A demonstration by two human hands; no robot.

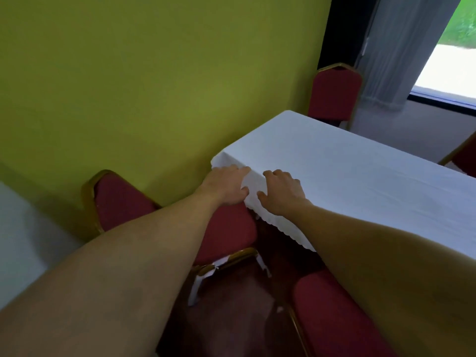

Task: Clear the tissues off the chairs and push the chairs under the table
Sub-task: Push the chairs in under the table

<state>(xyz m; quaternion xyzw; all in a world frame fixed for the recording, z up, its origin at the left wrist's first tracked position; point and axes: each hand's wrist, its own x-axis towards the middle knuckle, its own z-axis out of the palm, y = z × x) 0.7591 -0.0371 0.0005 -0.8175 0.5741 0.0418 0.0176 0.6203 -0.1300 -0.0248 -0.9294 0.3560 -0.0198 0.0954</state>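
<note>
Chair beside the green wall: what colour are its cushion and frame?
The chair has dark red upholstery and a gold metal frame, shown best in the head view.

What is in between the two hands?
Just a bunched-up corner of the white tablecloth lies between the left hand and the right hand, nothing else. The head view shows it.

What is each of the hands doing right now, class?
Left hand: grips the tablecloth at its corner.
Right hand: grips the same corner.
</note>
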